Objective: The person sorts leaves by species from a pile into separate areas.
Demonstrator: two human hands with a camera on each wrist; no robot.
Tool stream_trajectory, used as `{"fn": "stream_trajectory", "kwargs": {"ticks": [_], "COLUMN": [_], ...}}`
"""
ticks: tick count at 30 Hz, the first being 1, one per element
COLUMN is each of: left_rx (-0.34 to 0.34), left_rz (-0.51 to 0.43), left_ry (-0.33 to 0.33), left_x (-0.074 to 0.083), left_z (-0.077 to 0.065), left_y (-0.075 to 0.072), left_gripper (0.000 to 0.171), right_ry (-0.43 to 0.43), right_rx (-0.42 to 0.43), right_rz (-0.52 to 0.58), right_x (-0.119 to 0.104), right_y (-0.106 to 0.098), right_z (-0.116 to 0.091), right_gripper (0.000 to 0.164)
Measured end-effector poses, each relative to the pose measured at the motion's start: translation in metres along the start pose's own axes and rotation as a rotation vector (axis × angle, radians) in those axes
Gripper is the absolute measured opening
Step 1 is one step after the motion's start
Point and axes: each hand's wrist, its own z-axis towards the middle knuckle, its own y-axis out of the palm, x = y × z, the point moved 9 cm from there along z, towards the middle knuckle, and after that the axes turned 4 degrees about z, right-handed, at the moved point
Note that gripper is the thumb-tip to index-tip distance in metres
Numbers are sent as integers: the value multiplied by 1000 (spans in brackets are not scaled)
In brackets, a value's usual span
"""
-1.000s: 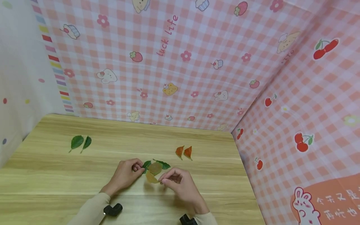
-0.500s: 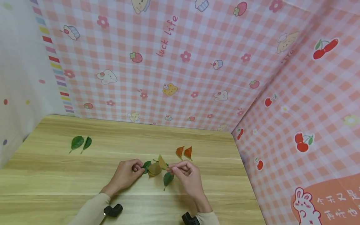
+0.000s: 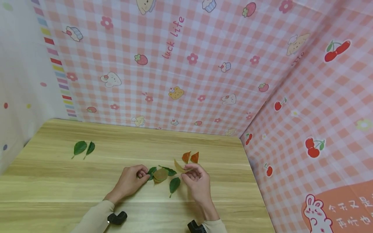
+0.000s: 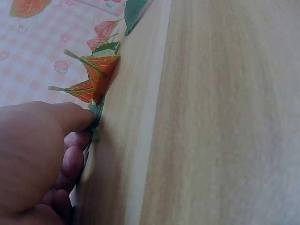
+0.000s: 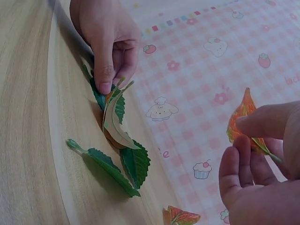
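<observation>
My left hand (image 3: 132, 179) pinches the edge of a green leaf (image 3: 151, 171) at the left of a small overlapping cluster. Lying over that cluster is a leaf with its tan underside up (image 3: 161, 174); in the left wrist view, orange leaves (image 4: 96, 70) rise just past my fingertips. Between thumb and fingers, my right hand (image 3: 198, 184) holds a leaf clear of the table, tan in the head view and orange (image 5: 243, 115) in the right wrist view. A second green leaf (image 3: 167, 170) extends from the cluster's right side. Nearer me lies a separate green leaf (image 3: 175, 185).
Two orange leaves (image 3: 190, 157) lie behind my right hand. At the back left, two green leaves (image 3: 84, 148) rest on the wooden table (image 3: 52, 187). Pink checked cloth (image 3: 157, 71) walls the back and right.
My right hand has lifted its leaf away from the cluster, moving right and backward. The separate green leaf has come into view from beneath that hand. My left hand has stayed put.
</observation>
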Motion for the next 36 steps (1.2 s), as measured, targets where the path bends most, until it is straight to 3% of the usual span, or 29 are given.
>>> {"fn": "stream_trajectory", "kwargs": {"ticks": [13,24,36], "left_rx": [2,-2,-1], "left_rz": [-7,-8,-10], "left_ry": [2,-1,0], "left_x": [-1,-2,-1], "left_z": [-1,0,-1], "left_y": [0,0,0], "left_gripper": [8,6,7], "right_ry": [44,38,8], "right_rx": [114,175,240], "right_rz": [-56,-164,-149], "right_x": [5,-1,-2], "right_y": [-13,-28,-51], "right_z": [1,2,9], "right_gripper": [15,15,15]}}
